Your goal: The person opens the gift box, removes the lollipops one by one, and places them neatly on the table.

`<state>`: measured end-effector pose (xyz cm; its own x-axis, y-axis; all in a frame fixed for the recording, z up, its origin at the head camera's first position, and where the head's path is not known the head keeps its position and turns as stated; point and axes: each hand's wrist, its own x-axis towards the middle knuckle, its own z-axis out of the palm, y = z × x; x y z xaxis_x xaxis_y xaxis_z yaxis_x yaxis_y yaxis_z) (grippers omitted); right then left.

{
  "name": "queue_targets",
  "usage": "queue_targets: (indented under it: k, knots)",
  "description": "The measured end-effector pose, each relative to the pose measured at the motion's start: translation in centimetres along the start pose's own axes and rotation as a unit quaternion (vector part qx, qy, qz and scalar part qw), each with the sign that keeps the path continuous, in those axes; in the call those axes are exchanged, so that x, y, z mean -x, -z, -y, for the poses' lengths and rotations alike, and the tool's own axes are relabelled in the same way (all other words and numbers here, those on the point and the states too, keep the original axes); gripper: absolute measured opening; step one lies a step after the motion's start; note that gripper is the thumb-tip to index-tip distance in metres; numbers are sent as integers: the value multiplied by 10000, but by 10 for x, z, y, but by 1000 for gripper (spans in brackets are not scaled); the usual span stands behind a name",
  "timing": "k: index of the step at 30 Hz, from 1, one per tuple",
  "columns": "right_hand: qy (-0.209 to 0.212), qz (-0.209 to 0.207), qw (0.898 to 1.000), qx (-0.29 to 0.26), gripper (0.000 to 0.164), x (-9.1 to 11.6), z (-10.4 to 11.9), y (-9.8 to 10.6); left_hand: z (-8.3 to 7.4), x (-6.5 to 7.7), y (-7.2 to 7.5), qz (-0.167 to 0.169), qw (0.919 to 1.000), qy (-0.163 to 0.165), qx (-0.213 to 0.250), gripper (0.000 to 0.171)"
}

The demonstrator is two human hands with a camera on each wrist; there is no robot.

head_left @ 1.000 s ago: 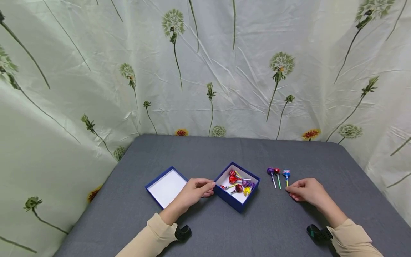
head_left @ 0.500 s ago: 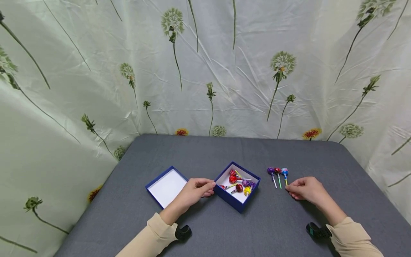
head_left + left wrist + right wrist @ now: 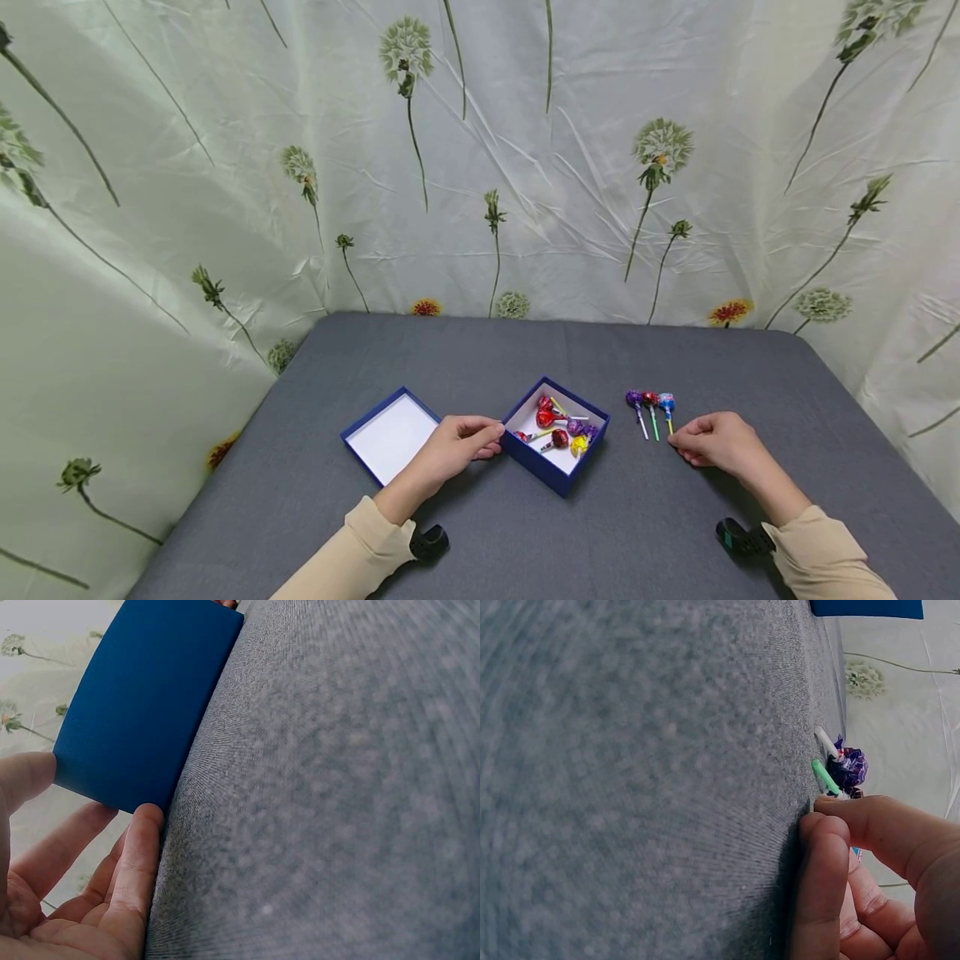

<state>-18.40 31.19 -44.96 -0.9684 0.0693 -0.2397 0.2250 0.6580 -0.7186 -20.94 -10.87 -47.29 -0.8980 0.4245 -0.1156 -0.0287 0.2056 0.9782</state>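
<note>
My right hand (image 3: 716,446) pinches the yellow stick end of a blue-wrapped lollipop (image 3: 667,402) between thumb and forefinger, low over the table. Left of that lollipop lie a red one (image 3: 650,399) on a green stick and a purple one (image 3: 634,399) on a white stick, side by side. With thumb and fingertips, my left hand (image 3: 453,450) holds the left corner of a blue box (image 3: 150,705). Several red, purple and yellow lollipops (image 3: 551,418) lie loosely inside the box. The right wrist view mostly hides the blue lollipop behind the fingers.
A blue-edged lid (image 3: 390,435) lies white side up left of the box, partly behind my left hand. Everything rests on a grey cloth-covered table (image 3: 480,350). A white curtain (image 3: 465,167) with printed dandelions hangs behind and at the sides.
The blue lollipop's head has shifted left, closing the gap to the red one; its stick stays in my right fingers. My left hand and the box have stayed put.
</note>
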Motion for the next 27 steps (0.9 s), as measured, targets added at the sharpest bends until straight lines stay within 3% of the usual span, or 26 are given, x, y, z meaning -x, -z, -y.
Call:
queue_targets:
  k: [18,27]
  knots:
    - [-144,80,9995,-258,24,1,-1,4,0,0,0,35,10000,40,-12,37]
    - [-18,182,9992,-368,25,4,0,12,-2,0,0,0,10000,88,-21,37]
